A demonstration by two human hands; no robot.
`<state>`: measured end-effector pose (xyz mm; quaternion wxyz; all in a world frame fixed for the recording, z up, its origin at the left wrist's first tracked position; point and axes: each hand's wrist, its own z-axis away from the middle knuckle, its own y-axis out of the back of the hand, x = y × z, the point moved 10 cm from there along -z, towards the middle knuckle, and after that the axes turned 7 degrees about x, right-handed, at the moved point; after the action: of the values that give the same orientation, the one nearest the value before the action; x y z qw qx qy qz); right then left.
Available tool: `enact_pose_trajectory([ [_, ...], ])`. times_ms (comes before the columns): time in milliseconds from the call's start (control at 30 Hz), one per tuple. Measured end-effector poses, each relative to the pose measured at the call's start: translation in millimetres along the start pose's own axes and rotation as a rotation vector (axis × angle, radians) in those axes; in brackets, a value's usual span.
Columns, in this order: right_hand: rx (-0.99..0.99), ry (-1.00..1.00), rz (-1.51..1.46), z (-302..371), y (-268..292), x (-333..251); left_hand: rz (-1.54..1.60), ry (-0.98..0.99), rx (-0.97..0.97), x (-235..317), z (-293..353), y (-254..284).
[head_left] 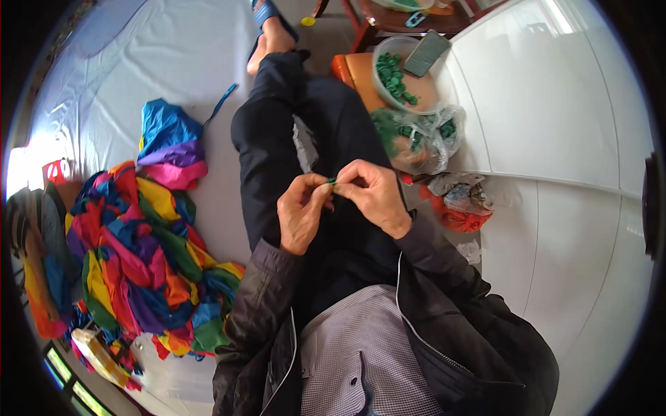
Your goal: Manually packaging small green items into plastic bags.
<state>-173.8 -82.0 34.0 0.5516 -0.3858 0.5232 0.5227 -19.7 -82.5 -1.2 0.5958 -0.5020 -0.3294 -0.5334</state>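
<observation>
Above my lap, my left hand [302,211] and my right hand [374,197] meet with thumbs and forefingers pinched together. Between the fingertips is a small dark green piece [331,181], mostly covered by the fingers, so its exact kind cannot be made out. To the right of my legs stands a clear plastic bowl [436,100] with several small green pieces [394,80] inside. A dark phone-like slab [427,53] lies across its rim. Nearer to me, a transparent plastic bag [449,145] contains more green pieces.
A heap of multicoloured fabric [139,256] lies at left, with a blue, purple and pink cloth bundle [172,142] beyond it. The bowl rests on an orange-brown surface [354,80]. A wooden chair [378,31] stands behind, and a red bag [461,218] sits beside the white panel [541,97].
</observation>
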Motion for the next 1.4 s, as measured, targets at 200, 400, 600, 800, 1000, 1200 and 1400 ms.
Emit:
enact_pose_trajectory([
  [200,0.021,0.049,0.025,3,2,-9,-0.005,-0.076,0.028,5,0,-2],
  [400,0.024,0.109,0.078,5,0,-16,-0.017,-0.094,0.033,3,0,-1],
  [600,0.051,0.061,0.032,5,-1,-13,-0.032,-0.098,0.058,2,-1,-1],
  [800,0.026,-0.034,0.054,6,-4,-2,-0.054,-0.1,0.054,3,-3,-1],
  [1000,0.008,-0.17,-0.132,6,-6,13,-0.055,-0.093,0.07,2,-3,0],
  [1200,-0.001,-0.116,-0.024,5,-7,12,-0.061,-0.099,0.086,5,-2,-2],
  [1400,0.041,-0.095,-0.029,4,-5,15,-0.077,-0.114,0.077,4,-1,-4],
])
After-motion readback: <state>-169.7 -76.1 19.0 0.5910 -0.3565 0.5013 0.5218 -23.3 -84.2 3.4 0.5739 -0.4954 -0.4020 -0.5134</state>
